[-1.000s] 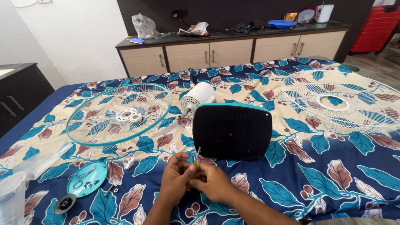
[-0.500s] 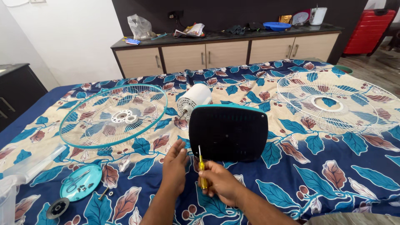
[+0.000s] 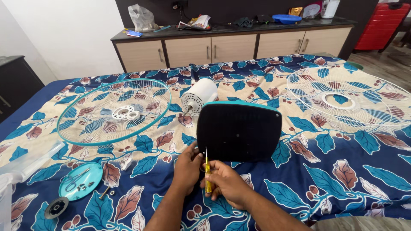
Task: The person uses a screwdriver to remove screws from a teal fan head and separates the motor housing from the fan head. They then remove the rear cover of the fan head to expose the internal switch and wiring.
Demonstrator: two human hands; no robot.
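Two hands meet low in the head view, just before the dark fan base [image 3: 239, 131] on the bed [image 3: 342, 179]. Clenched around the yellow screwdriver [image 3: 207, 173], the right hand [image 3: 227, 183] has its fingers [image 3: 214, 171] wrapped about the handle, the thin shaft rising upright above them. Beside it, the left hand [image 3: 187, 167] holds nothing, its loosely spread fingertips touching the base's lower left edge.

Your hands sit tight against the dark fan base [image 3: 239, 132]; bare bedspread [image 3: 342, 179] right gives room; teal grille [image 3: 113, 112] blocks left.
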